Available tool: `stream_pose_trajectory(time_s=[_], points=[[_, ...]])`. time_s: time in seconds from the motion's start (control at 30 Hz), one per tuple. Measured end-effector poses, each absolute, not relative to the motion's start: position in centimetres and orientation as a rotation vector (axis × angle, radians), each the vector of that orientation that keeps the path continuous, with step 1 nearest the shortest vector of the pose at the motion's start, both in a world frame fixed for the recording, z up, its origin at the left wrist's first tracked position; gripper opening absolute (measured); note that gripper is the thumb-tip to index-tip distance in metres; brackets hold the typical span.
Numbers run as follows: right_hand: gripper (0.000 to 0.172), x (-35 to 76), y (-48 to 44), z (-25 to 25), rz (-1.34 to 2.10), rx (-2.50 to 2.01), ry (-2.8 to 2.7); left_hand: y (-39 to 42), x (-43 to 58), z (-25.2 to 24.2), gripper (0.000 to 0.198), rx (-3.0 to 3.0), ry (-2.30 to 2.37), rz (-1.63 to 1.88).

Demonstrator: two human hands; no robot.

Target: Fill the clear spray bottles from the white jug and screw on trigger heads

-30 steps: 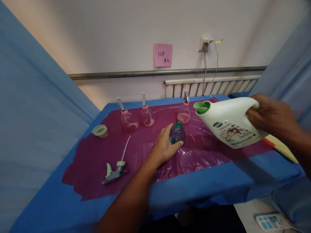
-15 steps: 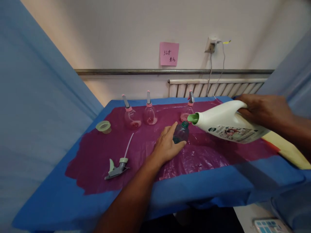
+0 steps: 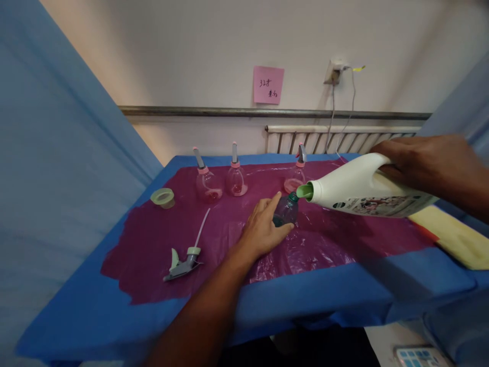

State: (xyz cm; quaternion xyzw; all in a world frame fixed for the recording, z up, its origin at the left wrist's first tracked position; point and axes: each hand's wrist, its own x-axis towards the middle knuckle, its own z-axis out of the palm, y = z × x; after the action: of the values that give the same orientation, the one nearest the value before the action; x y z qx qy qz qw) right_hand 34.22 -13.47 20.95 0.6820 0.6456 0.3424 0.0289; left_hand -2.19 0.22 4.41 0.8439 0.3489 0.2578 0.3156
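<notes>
My left hand (image 3: 263,227) is wrapped round a small clear bottle (image 3: 289,208) with a green neck, standing on the purple sheet; dark greenish liquid shows low in it. By its handle, my right hand (image 3: 424,158) grips a large white jug (image 3: 355,186), tipped nearly level. The jug's green spout (image 3: 304,191) is right at the bottle's mouth. Whether liquid is flowing I cannot tell. A grey and pale green spray head (image 3: 185,267) with a thin tube (image 3: 202,228) lies to the left of my left forearm.
Three spray bottles with pink collars stand at the back: one at left (image 3: 208,186), one in the middle (image 3: 237,181), one behind the green-necked bottle (image 3: 295,177). A pale green cap (image 3: 163,198) sits at left. Something yellow (image 3: 458,237) lies at right. Blue cloth (image 3: 313,293) edges the table.
My right hand has raised the jug's rear end, so the jug is tilted further toward the bottle. My left hand stays round the bottle.
</notes>
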Motion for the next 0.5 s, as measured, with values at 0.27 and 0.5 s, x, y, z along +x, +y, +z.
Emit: stream_pose_trajectory(time_s=[0.27, 0.5], points=[[0.038, 33.1, -13.8, 22.3, 1.098, 2.014, 1.968, 0.2, -2.2, 4.1, 0.096, 2.235, 0.909, 0.693], [0.035, 32.7, -13.9, 23.5, 0.965, 2.065, 1.937, 0.3, -2.2, 3.7, 0.097, 2.250, 0.902, 0.709]])
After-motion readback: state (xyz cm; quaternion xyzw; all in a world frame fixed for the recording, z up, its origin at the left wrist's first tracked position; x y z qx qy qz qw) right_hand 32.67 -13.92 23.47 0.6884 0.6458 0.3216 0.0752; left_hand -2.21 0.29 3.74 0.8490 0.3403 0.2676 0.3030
